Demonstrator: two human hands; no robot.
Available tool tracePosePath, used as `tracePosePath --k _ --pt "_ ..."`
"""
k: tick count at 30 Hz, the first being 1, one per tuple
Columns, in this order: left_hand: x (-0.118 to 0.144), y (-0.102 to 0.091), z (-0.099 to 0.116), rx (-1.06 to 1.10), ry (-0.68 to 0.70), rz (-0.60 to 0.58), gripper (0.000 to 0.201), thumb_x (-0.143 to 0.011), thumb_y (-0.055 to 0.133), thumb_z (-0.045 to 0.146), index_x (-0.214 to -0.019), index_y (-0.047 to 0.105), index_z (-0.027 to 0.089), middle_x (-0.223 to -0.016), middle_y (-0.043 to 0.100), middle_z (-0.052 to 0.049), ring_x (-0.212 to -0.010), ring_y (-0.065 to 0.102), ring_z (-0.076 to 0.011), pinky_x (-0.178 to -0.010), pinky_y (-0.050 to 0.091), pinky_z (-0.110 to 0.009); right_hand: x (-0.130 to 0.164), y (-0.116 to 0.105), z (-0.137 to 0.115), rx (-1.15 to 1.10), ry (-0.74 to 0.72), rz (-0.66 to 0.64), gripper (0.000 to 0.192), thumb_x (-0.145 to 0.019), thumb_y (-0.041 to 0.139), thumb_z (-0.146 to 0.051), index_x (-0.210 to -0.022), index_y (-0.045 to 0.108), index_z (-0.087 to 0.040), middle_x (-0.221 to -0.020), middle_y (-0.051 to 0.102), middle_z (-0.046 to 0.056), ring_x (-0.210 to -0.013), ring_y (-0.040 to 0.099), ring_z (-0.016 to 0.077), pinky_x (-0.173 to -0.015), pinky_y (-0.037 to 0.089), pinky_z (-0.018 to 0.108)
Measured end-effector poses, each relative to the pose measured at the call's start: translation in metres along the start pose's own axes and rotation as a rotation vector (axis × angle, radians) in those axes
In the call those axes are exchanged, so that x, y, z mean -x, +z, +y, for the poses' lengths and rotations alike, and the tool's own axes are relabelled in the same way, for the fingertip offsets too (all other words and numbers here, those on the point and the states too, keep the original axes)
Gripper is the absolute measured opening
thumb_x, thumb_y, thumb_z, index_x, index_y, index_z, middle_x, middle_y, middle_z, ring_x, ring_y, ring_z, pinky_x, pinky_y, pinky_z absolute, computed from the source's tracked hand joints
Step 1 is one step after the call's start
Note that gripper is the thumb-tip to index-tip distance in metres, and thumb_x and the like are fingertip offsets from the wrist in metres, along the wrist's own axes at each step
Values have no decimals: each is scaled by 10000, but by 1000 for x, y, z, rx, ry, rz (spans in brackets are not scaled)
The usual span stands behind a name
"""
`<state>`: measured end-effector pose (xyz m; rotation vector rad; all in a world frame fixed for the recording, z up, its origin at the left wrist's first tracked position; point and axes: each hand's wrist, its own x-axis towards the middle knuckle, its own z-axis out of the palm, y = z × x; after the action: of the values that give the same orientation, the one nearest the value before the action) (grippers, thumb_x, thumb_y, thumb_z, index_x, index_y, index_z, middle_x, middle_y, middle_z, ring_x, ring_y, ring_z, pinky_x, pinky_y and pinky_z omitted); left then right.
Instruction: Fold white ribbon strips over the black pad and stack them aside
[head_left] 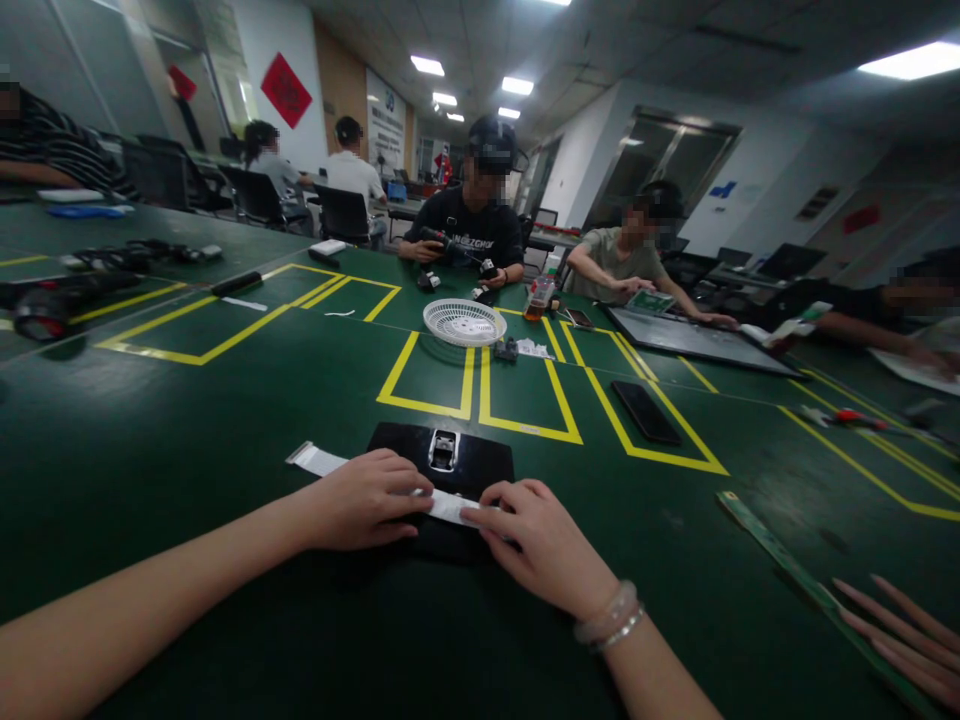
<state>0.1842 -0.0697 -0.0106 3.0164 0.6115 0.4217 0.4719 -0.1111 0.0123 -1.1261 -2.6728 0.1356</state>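
Note:
A white flat ribbon cable (448,507) runs crosswise over a black plate-like part (480,462), which has a metal-framed fitting (444,450) near its far edge. My left hand (373,500) holds the cable between thumb and fingers, and the cable's free end sticks out to the left past it. Close by on the right, my right hand (534,535) pinches the same cable; a bracelet is on that wrist. A short stretch of cable shows between my two hands. My hands and the cable hide the nearer part of the black plate.
Ahead stand a white plastic basket (465,322) and a bottle (538,298). A black phone (645,410) lies to the right. Nearer, another person's hand (900,635) rests by a long green circuit strip (795,570). Power tools and cables (90,285) lie left; co-workers sit across.

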Motion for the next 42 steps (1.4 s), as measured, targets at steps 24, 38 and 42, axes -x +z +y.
tracePosePath --k 24,38,42 --pt "-7 9 2 68 -167 -50 898 -795 802 541 -1503 384 183 -1479 394 -135 -1368 351 -333 -1200 111 -534 -2 5 -9 99 15 196 359 -900 614 -278 -1255 623 -332 -1313 624 46 -1230 544 260 -1125 281 563" --pt "51 -40 -78 -226 -644 91 606 -912 647 544 -1372 530 169 -1404 471 -126 -1310 394 -330 -1164 58 -596 0 3 -6 92 34 306 374 -910 576 -233 -1270 606 -327 -1291 636 40 -1216 557 250 -1101 303 528" --pt "96 -54 -112 -297 -864 97 569 -987 542 512 -1355 520 80 -1342 509 -182 -1253 418 -382 -1094 127 -677 0 4 -5 78 44 298 371 -921 564 -227 -1273 599 -337 -1301 631 30 -1232 544 251 -1106 291 536"
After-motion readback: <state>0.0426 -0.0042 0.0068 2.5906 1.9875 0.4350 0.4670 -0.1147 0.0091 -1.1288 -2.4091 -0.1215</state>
